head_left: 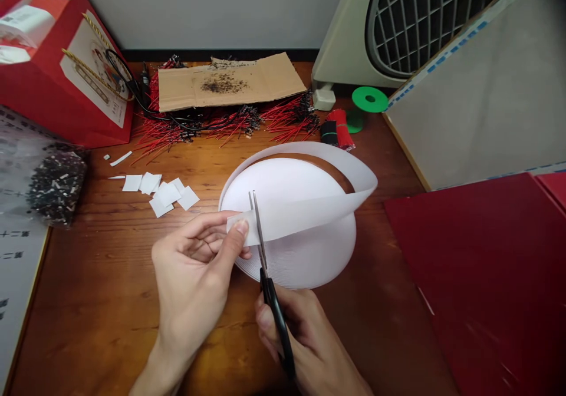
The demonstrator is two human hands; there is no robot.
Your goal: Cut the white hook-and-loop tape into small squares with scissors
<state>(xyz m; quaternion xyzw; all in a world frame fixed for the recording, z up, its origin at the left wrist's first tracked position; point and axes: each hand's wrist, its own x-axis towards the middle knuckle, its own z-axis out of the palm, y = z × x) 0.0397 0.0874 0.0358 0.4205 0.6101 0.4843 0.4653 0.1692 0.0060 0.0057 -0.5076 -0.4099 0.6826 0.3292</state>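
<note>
Left hand (pixel 190 278): fingers pinch the free end of a white strip (pixel 305 213), thumb on top. Right hand (pixel 309 337): fingers closed round the black handles of the scissors (pixel 280 325). Blades lie across the strip just beside the left thumb, tips narrowly parted. Strip loops out to the right from a white roll (pixel 309 263) lying on the wooden counter (pixel 110 302).

Risks, as judged:
- Nicked thumb. Blades very near it; a slip of the strip or a small forward push could bring skin to the edge.
- Slanted or uneven cut. No marked line visible; blade angle and width look set by eye.
- Folded or chewed edge. Strip seems thin and is pinched only at its end; the far side is a slack loop, so it could bend between the blades.
- Roll loosening. A tug on the strip might lift or shift the outer turns.
- Scattered pieces. White squares (pixel 168 194) overlap loosely left of the roll; a forearm or sleeve brushing past could spread them, perhaps toward the red wires (pixel 216 128) under the cardboard (pixel 230 83).
- Mixed scrap. A thin sliver (pixel 121 158) lies near the squares, easily gathered up with them.
</note>
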